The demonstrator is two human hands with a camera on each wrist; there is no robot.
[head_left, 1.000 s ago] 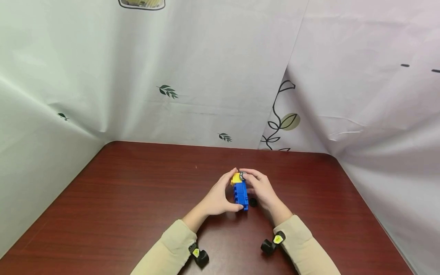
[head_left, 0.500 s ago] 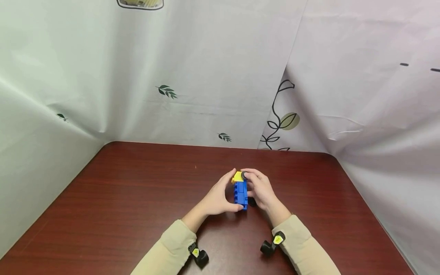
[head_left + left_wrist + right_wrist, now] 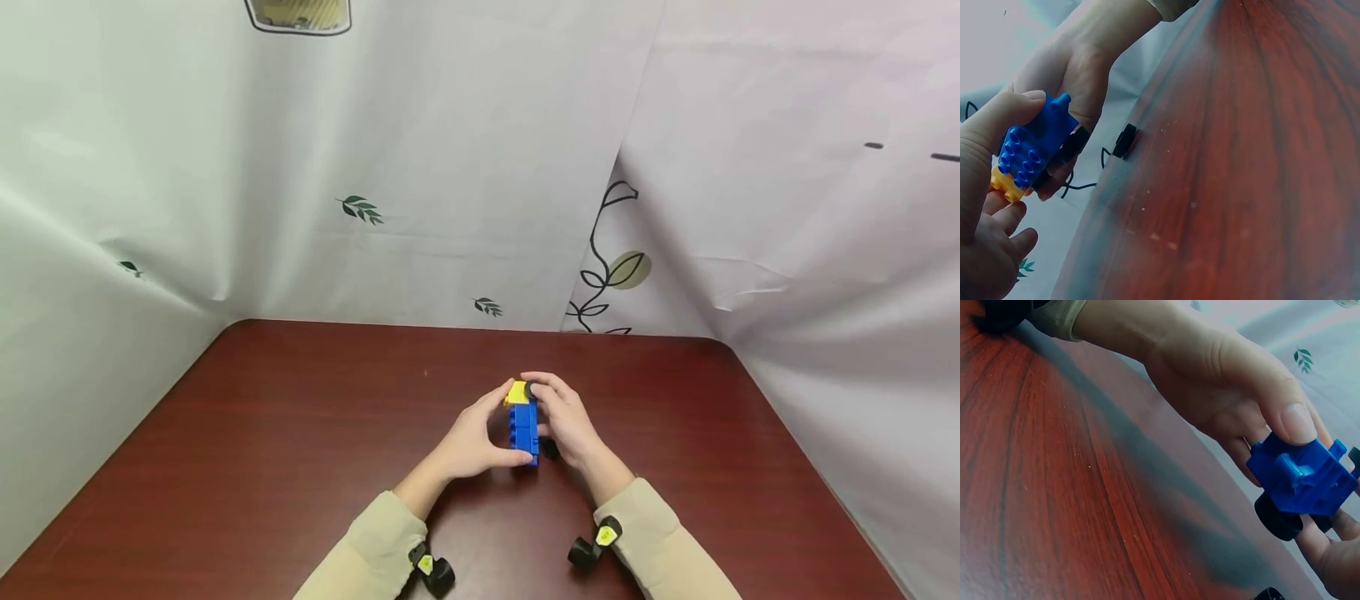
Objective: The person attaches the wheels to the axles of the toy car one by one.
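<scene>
My left hand grips a toy car of blue bricks, thumb on its near end and fingertips at its far end. A yellow brick forms that far end. On its right side my right hand pinches a small black wheel against the car. Studs on the blue bricks show in the left wrist view. From the right wrist, a black wheel shows under the blue body. The fit of the pinched wheel is hidden by fingers.
A loose black wheel lies on the brown table, just right of the car and beneath the right hand. White cloth with leaf prints hangs behind and beside the table. Each sleeve carries a black wrist camera.
Both hands stay around the car, and the right fingertips have shifted slightly on the wheel. The head view has tilted a little, so everything sits slightly lower.
</scene>
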